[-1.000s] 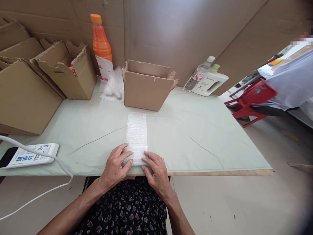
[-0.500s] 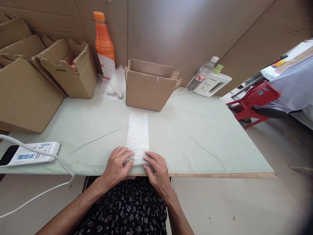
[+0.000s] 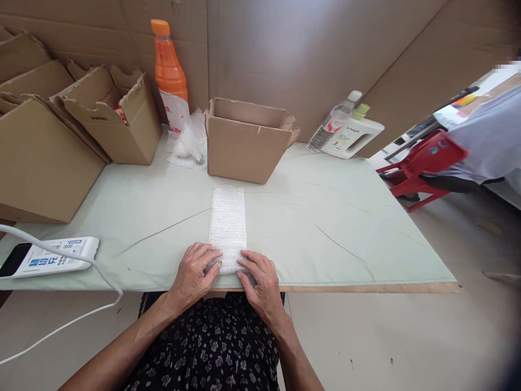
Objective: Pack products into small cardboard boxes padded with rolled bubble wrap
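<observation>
A narrow strip of bubble wrap [image 3: 228,214] lies flat on the pale green table cover, running away from me. At its near end, by the table's front edge, my left hand [image 3: 197,274] grips the left corner between thumb and fingers. On the opposite corner my right hand [image 3: 260,279] has its fingers bent over the wrap and its thumb at the near edge. The near end looks thicker, as if folded over. Whether anything is inside it I cannot tell.
An open cardboard box [image 3: 246,146] stands beyond the strip. More boxes [image 3: 134,136], crumpled bubble wrap [image 3: 188,144] and an orange bottle [image 3: 169,70] are at back left. A clear bottle [image 3: 331,127] and white jug [image 3: 354,138] stand back right. A white cable [image 3: 109,279] crosses a phone-like device [image 3: 61,258].
</observation>
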Demonstrator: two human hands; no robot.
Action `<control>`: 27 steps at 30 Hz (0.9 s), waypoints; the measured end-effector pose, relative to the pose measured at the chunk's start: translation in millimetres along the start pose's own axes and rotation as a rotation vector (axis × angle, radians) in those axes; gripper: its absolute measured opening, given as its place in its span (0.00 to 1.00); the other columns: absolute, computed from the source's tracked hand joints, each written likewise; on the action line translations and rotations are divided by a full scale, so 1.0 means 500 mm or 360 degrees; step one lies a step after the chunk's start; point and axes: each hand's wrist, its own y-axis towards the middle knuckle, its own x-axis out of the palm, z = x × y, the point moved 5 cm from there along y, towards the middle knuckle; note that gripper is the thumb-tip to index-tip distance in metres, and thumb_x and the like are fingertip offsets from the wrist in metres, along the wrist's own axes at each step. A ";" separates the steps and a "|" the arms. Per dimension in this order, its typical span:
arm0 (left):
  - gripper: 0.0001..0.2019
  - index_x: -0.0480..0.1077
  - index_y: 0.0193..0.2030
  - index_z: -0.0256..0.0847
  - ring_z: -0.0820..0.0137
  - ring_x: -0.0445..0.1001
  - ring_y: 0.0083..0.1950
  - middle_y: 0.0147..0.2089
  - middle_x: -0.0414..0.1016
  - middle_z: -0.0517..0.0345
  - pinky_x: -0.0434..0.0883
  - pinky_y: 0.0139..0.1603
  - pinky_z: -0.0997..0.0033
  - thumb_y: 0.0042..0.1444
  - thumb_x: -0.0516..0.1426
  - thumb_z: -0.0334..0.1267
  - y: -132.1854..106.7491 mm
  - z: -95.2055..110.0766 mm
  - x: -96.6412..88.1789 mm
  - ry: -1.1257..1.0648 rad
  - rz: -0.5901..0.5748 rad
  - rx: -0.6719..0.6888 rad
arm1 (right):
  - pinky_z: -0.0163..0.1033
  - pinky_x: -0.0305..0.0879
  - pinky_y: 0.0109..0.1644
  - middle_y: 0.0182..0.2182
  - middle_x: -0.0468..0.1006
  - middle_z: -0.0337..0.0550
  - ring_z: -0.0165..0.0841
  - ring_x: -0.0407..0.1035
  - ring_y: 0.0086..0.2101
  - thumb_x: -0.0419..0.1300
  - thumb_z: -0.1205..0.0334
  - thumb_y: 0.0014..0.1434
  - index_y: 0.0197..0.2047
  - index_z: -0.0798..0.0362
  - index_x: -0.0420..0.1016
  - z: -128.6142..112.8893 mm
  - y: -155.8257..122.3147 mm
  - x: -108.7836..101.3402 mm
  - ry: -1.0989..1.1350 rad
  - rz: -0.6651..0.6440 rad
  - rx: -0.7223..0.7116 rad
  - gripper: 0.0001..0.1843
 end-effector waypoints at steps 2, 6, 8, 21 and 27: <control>0.08 0.76 0.47 0.41 0.62 0.75 0.47 0.43 0.80 0.52 0.73 0.46 0.58 0.65 0.56 0.32 0.000 -0.001 0.000 0.0001 0.0003 -0.0007 | 0.50 0.70 0.51 0.52 0.80 0.48 0.42 0.73 0.51 0.58 0.66 0.67 0.50 0.49 0.76 -0.001 0.000 0.000 0.0002 0.0001 0.0006 0.10; 0.09 0.76 0.47 0.41 0.62 0.75 0.47 0.44 0.81 0.51 0.73 0.46 0.58 0.65 0.56 0.33 -0.001 -0.002 0.001 0.0001 0.0007 -0.0012 | 0.50 0.70 0.51 0.52 0.80 0.48 0.42 0.73 0.51 0.59 0.67 0.66 0.50 0.49 0.76 -0.003 0.001 -0.001 0.0016 0.0012 -0.0004 0.10; 0.09 0.76 0.47 0.41 0.61 0.75 0.47 0.44 0.81 0.51 0.73 0.47 0.57 0.65 0.56 0.33 -0.001 -0.002 0.001 -0.0003 0.0012 -0.0012 | 0.49 0.69 0.51 0.52 0.80 0.48 0.42 0.73 0.51 0.59 0.67 0.66 0.50 0.49 0.76 -0.003 0.001 -0.001 0.0016 0.0019 -0.0003 0.10; 0.08 0.76 0.47 0.41 0.62 0.75 0.46 0.43 0.81 0.52 0.73 0.46 0.58 0.64 0.56 0.32 0.002 0.001 -0.003 -0.0009 0.0007 -0.0016 | 0.49 0.69 0.51 0.52 0.80 0.48 0.42 0.73 0.51 0.58 0.66 0.66 0.50 0.48 0.76 -0.001 0.001 0.001 0.0012 0.0039 0.0003 0.10; 0.09 0.77 0.47 0.41 0.62 0.76 0.46 0.43 0.81 0.52 0.73 0.46 0.59 0.64 0.56 0.33 0.003 0.000 -0.003 -0.0002 -0.0014 -0.0035 | 0.49 0.70 0.51 0.51 0.80 0.47 0.41 0.73 0.51 0.59 0.66 0.66 0.50 0.48 0.77 0.001 -0.001 0.004 0.0001 0.0036 0.0028 0.11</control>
